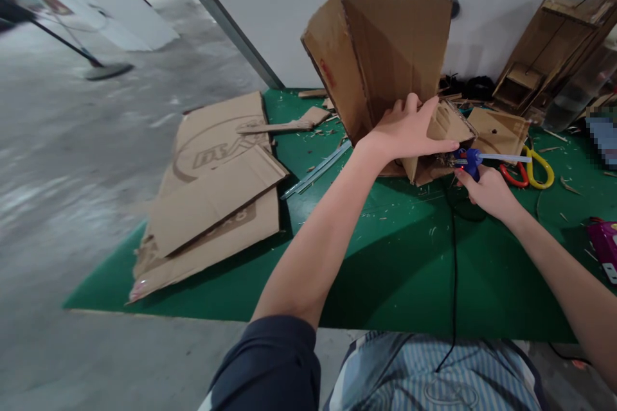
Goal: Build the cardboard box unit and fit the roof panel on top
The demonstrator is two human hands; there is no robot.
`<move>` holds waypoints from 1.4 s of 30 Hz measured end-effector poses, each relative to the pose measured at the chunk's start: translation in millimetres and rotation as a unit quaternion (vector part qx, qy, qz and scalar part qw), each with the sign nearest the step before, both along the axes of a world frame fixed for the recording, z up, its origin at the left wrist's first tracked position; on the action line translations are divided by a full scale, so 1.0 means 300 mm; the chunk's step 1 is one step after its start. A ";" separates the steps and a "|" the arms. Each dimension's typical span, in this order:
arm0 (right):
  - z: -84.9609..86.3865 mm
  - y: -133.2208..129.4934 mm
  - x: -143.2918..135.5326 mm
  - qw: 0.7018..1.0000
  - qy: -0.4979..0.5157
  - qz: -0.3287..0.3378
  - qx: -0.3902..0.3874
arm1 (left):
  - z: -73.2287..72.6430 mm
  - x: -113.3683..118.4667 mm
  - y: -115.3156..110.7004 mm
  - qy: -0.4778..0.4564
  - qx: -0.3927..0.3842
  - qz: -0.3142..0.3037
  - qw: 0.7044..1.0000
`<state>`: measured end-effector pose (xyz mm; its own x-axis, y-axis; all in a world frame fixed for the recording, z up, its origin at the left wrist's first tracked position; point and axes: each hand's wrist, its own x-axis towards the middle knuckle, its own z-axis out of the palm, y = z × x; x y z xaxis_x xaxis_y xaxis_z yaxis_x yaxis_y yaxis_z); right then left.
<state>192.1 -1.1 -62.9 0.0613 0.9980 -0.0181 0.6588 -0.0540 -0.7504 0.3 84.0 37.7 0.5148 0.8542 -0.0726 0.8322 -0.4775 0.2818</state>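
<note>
My left hand [402, 131] reaches into a cardboard structure [400, 38] with tall brown walls. Its fingers are spread, and a small box-like cardboard part [448, 121] lies between thumb and fingers, held steady there. In my right hand [489, 192] is a blue hot glue gun [467, 162], its small red light lit. A translucent glue stick [506, 158] juts from the gun's back end. The nozzle points left, close to the lower edge of the small part, below my left thumb; its tip is hard to make out.
Scissors [540, 170] with red and yellow handles lie behind my right hand. Cardboard sheets [216, 205] and clear glue sticks [315, 170] are on the left of the green table [385, 270]. A black cord [454, 270] hangs over its front edge. A purple power strip [602, 244] sits far right.
</note>
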 end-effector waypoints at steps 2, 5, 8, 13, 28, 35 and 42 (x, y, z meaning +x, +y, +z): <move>0.005 0.003 -0.001 1.000 -0.012 0.006 0.001 | -0.002 0.001 0.002 -0.004 -0.005 -0.001 1.000; 0.008 0.007 -0.001 1.000 -0.020 0.015 -0.001 | -0.003 0.003 0.004 -0.005 -0.004 0.000 1.000; 0.010 0.008 -0.001 0.999 -0.026 0.020 -0.005 | -0.002 0.003 0.003 -0.004 -0.001 0.003 1.000; 0.011 0.007 0.002 0.998 -0.047 0.028 -0.006 | 0.000 0.001 0.000 -0.006 -0.002 0.000 1.000; -0.016 0.010 -0.011 0.995 -0.091 0.020 0.041 | 0.003 0.007 -0.003 -0.003 -0.010 0.003 1.000; -0.034 0.008 -0.030 0.987 -0.128 0.041 0.084 | -0.002 0.005 -0.001 -0.013 -0.002 -0.001 1.000; -0.045 0.006 -0.034 0.989 -0.111 0.022 0.092 | -0.009 0.005 0.004 -0.012 -0.003 -0.005 1.000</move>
<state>181.9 0.7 -76.3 -0.0003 0.9849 0.1734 0.8077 0.1024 -0.5806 1.7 85.2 34.9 0.5249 0.8486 -0.0657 0.8205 -0.4839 0.3044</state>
